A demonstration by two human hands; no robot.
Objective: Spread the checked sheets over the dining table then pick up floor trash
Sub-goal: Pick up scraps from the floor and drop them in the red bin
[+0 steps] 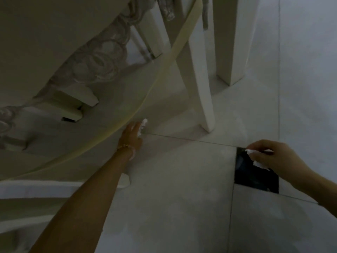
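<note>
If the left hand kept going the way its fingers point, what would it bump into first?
The left hand already touches a white scrap of paper at its fingertips. Past that, it would probably meet bare floor, then perhaps the white chair leg. Depth is hard to judge.

I see a pale tiled floor with one black tile at the right; white furniture legs stand on it farther off.

- Dim, greyish light throughout.
- Pale tiled floor with thin dark grout lines.
- One black inset tile at right.
- Cream carved furniture upper left.
- White tapered legs at top centre.
</note>
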